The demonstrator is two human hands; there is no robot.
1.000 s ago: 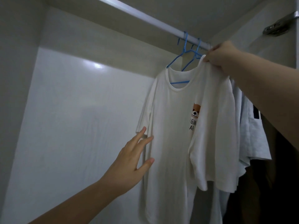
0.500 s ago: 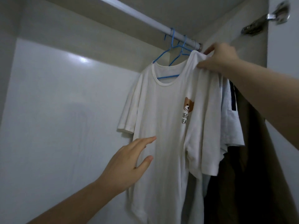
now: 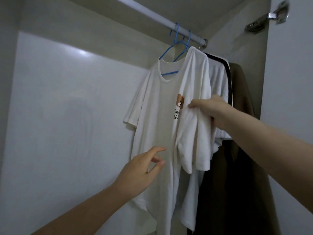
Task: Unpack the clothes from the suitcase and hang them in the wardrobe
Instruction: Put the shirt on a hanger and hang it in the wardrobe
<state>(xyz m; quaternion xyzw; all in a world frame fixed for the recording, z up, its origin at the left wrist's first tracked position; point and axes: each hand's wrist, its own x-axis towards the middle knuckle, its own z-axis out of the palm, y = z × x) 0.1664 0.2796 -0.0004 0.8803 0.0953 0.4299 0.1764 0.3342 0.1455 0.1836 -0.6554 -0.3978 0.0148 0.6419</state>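
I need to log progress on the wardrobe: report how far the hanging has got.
Done: the white bear-print T-shirt hangs on a blue wire hanger on the white metal rail, beside other hung garments. In hand: the right hand holds its folded-over sleeve; the left hand hovers at its front. Left: straightening it; the suitcase is out of view.

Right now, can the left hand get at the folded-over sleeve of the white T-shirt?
Probably yes. The left hand hovers open by the white T-shirt front, nothing between it and the sleeve; the right hand already pinches that sleeve higher up.
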